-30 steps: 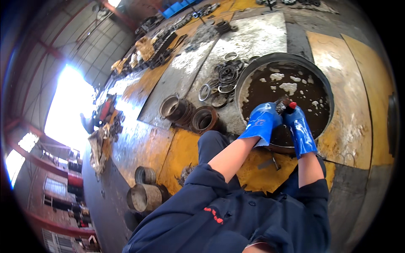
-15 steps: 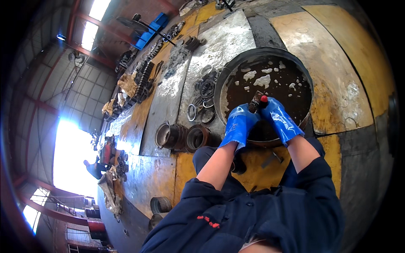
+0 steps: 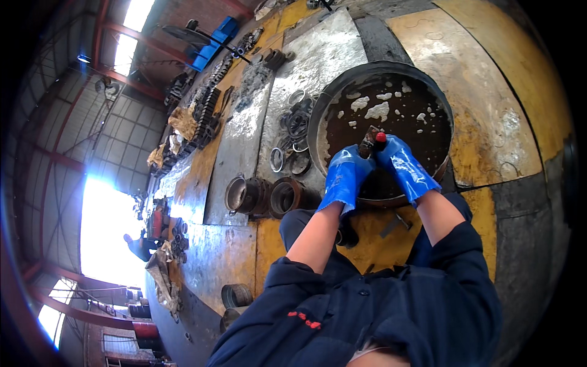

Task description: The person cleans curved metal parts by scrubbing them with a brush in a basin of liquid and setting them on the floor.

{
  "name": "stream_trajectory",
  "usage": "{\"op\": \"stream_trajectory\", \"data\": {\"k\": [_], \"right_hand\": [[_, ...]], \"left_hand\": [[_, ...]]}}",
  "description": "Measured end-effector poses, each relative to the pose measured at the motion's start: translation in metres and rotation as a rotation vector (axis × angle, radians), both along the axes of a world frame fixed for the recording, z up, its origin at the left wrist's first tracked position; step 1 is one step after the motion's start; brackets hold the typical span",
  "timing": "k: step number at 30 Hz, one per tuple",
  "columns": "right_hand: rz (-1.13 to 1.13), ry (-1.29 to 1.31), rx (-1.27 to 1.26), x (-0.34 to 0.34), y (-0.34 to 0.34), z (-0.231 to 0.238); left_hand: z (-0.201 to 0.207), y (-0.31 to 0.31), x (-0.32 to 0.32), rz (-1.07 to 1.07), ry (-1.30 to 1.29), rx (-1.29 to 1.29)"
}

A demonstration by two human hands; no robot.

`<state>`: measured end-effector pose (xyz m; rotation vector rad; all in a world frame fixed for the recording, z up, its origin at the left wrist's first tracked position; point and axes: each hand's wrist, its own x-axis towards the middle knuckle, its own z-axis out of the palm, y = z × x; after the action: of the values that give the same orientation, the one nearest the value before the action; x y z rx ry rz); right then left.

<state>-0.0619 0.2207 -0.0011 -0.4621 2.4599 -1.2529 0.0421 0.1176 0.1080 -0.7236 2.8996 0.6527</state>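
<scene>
Both my hands wear blue rubber gloves and reach over a round metal tub (image 3: 318,116) of dark brown liquid with pale foam patches. My left hand (image 3: 350,176) is closed around a dark, wet, grimy part (image 3: 367,144) whose kind I cannot make out. Beside it, my right hand (image 3: 406,170) grips a tool with a red end (image 3: 381,137); the rest of that tool is hidden by the glove and the part. The two hands are close together, thumbs towards each other, above the near half of the tub.
Left of the tub lie several metal and black rings (image 3: 298,125). Two hollow cylindrical parts (image 3: 286,197) stand near my left knee. A hammer-like tool (image 3: 396,225) lies on the yellow floor plate (image 3: 373,251) between my legs. Another person (image 3: 139,246) is far left, near the bright doorway.
The dark part has turned slightly between my gloves, and the red end stays beside it. The whole view has shifted a little; both hands keep their grip over the tub.
</scene>
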Motion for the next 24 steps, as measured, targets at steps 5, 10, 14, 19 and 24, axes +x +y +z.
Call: {"op": "stream_trajectory", "data": {"k": [5, 10, 14, 19, 24], "right_hand": [[-0.009, -0.003, -0.007, -0.004, -0.003, -0.006], [-0.027, -0.017, -0.011, 0.000, 0.000, 0.000], [0.008, -0.020, -0.008, 0.004, 0.004, 0.011], [0.027, -0.028, 0.028, -0.001, 0.004, 0.009], [0.025, -0.020, 0.013, 0.000, 0.004, 0.005]], "left_hand": [[0.000, -0.002, -0.002, 0.006, -0.014, -0.007], [0.004, 0.003, 0.000, -0.001, -0.003, 0.003], [-0.002, 0.001, 0.003, -0.003, 0.038, 0.002], [0.002, 0.004, -0.001, -0.013, 0.005, -0.029], [0.004, 0.006, 0.001, 0.002, 0.022, -0.020]]}}
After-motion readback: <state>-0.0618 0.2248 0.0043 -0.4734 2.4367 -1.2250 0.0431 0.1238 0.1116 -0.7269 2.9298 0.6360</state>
